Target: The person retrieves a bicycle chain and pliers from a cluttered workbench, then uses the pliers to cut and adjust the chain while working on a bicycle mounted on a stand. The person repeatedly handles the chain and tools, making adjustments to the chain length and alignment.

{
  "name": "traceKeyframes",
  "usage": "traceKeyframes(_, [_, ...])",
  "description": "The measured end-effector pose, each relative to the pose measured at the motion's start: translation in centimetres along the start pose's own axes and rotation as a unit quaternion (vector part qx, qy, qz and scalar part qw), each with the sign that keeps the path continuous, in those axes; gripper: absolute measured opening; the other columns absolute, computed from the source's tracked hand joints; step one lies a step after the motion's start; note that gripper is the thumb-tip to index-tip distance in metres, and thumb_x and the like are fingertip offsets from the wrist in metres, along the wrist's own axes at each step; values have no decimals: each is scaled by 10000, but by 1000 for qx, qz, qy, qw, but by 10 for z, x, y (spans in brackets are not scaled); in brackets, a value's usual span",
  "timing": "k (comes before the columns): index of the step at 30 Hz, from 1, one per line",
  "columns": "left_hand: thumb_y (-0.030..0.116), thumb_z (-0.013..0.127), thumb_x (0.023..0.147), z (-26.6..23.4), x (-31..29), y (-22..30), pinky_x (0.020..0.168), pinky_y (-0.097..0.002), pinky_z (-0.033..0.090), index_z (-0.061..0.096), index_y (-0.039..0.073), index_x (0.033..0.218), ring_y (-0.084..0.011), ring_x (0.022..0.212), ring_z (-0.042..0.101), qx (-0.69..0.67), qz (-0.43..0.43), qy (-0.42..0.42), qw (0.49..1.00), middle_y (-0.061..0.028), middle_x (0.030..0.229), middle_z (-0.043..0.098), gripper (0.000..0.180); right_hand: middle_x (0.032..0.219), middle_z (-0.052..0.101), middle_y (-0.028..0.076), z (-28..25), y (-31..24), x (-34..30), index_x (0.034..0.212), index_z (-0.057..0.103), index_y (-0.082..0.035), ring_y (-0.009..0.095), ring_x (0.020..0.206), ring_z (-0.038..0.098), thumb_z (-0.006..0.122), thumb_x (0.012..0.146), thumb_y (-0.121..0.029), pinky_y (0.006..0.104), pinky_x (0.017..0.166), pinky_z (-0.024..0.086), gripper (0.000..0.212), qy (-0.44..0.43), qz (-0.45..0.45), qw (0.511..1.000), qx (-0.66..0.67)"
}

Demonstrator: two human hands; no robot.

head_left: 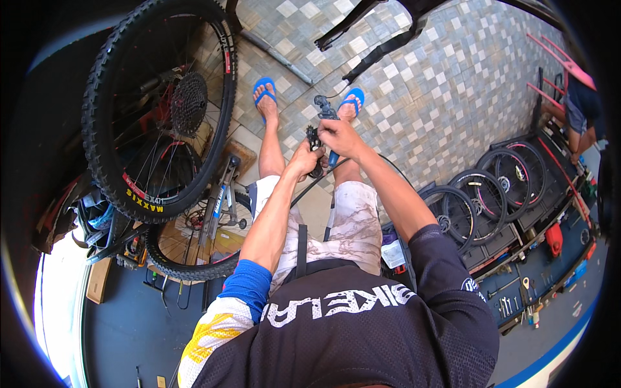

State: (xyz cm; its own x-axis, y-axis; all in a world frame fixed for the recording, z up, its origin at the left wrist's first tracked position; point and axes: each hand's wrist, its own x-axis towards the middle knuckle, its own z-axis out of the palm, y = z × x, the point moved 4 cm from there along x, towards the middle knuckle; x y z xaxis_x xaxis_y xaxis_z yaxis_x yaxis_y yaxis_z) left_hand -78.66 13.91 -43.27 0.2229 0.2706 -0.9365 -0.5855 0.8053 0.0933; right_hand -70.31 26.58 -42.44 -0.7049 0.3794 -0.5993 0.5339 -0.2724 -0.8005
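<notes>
My left hand (305, 160) is closed around a bicycle rear derailleur (314, 138), whose dark toothed pulley shows above the fingers. My right hand (341, 137) is closed just beside it, with a blue tool handle (333, 158) sticking out below the palm. A grey metal piece (325, 107) juts out above the right fingers; whether it belongs to the derailleur or to the tool I cannot tell. From near the hands a black cable (317, 183) curves down to the left. Both hands are held over my lap, between my knees.
A large bicycle wheel with a cassette (189, 103) hangs at the left, above another wheel (194, 274). A dark frame part (388, 46) reaches in from the top. Several wheels (504, 183) and tools (525, 284) line the right side. Another person (579, 107) is at far right.
</notes>
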Motion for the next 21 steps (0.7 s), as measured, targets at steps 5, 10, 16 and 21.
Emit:
traceKeyframes(5, [80,631,1012,-6,0,3,504,-391,601,497,83,1241,-192,632,662,-16,-9,-1,1000,-90,807,648,266,852,669,103,-10,-36,-20,920,586,-16,144,774,620,560,852,-53,293,696,483,82,-13,11,943,332])
traceKeyframes(10, [87,612,1025,-15,6,1,531,-437,618,450,84,1231,-211,650,665,-22,-18,13,1000,-108,816,643,261,856,661,159,-34,-94,-13,920,542,-26,151,715,593,576,849,-44,273,635,473,81,7,-71,889,452])
traceKeyframes(16, [134,650,1022,-24,6,0,597,-494,653,440,47,1076,-253,709,693,-35,-20,9,999,-126,824,647,234,844,611,89,-58,-117,-3,1140,626,11,84,547,498,557,915,-72,205,463,391,250,31,-54,872,486])
traceKeyframes(21, [93,625,1022,-25,6,-1,602,-492,643,442,91,1142,-228,711,678,-59,-35,-16,998,-113,834,639,219,786,605,7,-54,-64,-14,984,724,8,74,721,540,536,1086,-306,242,693,456,379,98,51,967,228])
